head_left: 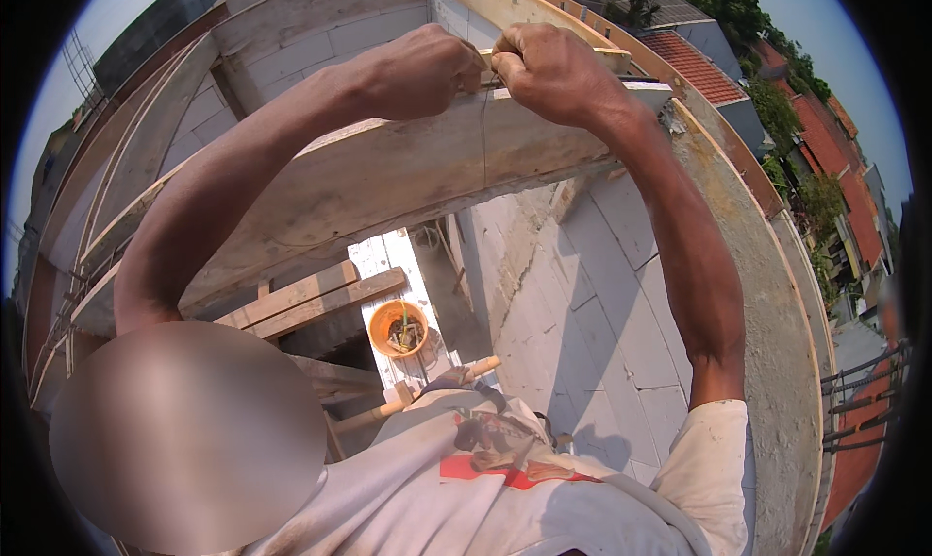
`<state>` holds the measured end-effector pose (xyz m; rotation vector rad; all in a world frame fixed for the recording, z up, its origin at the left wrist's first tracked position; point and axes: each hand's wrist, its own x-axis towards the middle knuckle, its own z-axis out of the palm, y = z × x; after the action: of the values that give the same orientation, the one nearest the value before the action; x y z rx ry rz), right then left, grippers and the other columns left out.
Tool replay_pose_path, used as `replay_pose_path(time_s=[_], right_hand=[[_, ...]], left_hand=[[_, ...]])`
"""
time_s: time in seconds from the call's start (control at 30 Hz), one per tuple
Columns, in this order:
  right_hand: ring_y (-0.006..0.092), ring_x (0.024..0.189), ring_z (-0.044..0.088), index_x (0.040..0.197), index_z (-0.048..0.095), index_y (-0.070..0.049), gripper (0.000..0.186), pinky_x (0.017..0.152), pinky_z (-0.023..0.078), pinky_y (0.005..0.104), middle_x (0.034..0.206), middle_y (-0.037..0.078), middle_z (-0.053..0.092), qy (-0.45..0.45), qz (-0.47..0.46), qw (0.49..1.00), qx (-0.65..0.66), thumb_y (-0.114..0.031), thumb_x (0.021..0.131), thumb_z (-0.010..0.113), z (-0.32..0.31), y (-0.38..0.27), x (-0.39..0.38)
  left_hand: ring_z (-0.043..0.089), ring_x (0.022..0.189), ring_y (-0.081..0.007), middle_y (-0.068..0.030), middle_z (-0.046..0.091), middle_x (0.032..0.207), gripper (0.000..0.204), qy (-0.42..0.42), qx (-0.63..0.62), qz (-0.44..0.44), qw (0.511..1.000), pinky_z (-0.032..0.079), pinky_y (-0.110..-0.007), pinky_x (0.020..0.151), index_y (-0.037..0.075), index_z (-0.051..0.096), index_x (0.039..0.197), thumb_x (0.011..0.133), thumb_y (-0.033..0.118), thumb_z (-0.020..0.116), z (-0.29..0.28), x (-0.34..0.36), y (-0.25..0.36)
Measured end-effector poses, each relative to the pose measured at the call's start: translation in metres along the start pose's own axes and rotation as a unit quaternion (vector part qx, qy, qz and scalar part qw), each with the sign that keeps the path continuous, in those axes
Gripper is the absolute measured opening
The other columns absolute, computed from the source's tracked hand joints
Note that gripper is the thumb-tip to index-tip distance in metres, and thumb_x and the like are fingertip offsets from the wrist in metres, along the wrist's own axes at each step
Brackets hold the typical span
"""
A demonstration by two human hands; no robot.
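Both of my arms reach forward to the top of a wooden formwork board [388,177] that stands on edge. My left hand [432,72] is closed in a fist there, knuckles upward. Close beside it, my right hand [549,68] pinches with thumb and forefinger. A thin dark wire [484,134] runs down the board's face from between the hands, and the fingers of both hands appear to close on its upper end. The fingertips are partly hidden, and the wire's end is too small to make out.
Below the board, an orange bucket [377,335] with small pieces inside stands on a white plank [374,255], next to wooden beams [291,299]. A light block wall [602,333] drops away at right. Rebar ends [859,401] stick out at far right, with tiled roofs [684,66] beyond.
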<state>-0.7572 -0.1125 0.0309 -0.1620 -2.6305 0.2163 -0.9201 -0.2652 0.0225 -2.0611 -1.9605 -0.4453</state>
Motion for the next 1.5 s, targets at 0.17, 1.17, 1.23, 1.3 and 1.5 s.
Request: replay_pose_path(time_s=[0.17,1.17,1.23,1.3,1.5], right_hand=[[0.0297,0.089,0.075,0.11,0.077,0.002,0.03,0.088,0.056,0.0449,0.093,0.019,0.077,-0.025,0.007,0.999,0.034,-0.023,0.104,0.06,-0.007,0.01,0.004],[0.0288,0.087,0.082,0.097,0.084,-0.002,0.014,0.077,0.068,0.0422,0.093,0.016,0.082,0.025,-0.128,0.949,-0.288,-0.006,0.09,0.073,0.018,-0.035,-0.034],[0.0276,0.081,0.081,0.096,0.084,-0.003,0.015,0.075,0.067,0.0431,0.089,0.015,0.081,-0.004,-0.128,0.957,-0.259,-0.01,0.091,0.072,0.011,-0.038,-0.033],[0.0275,0.078,0.081,0.096,0.084,-0.004,0.017,0.074,0.066,0.0437,0.085,0.015,0.081,-0.023,-0.108,0.972,-0.21,-0.015,0.091,0.072,0.004,-0.031,-0.032],[0.0369,0.078,0.079,0.094,0.082,-0.005,0.027,0.075,0.063,0.0488,0.085,0.021,0.079,0.026,-0.094,0.994,-0.046,-0.029,0.09,0.07,0.016,-0.005,-0.026]], left_hand=[[0.075,0.109,-0.0432,-0.0303,0.074,0.119,0.037,0.104,-0.028,-0.015,0.994,0.06,-0.049,0.095,-0.009,0.069,0.124,0.095,0.014,0.074,0.007,-0.013,0.013],[0.075,0.082,-0.0429,-0.0234,0.075,0.083,0.015,0.191,0.001,-0.179,0.965,0.061,-0.051,0.079,-0.001,0.078,0.082,0.078,0.013,0.073,0.061,-0.016,0.049],[0.074,0.11,-0.0452,-0.0301,0.075,0.114,0.042,0.129,0.037,-0.182,0.974,0.059,-0.055,0.094,-0.001,0.078,0.112,0.082,0.027,0.078,0.047,-0.017,0.045],[0.061,0.132,-0.0502,-0.0347,0.062,0.139,0.076,0.151,0.102,-0.225,0.957,0.051,-0.062,0.107,-0.002,0.065,0.138,0.081,0.045,0.083,0.046,-0.019,0.041],[0.036,0.156,-0.0563,-0.0389,0.038,0.165,0.137,-0.097,0.167,-0.279,0.941,0.033,-0.073,0.124,-0.005,0.034,0.166,0.07,0.08,0.085,0.038,-0.002,0.015]])
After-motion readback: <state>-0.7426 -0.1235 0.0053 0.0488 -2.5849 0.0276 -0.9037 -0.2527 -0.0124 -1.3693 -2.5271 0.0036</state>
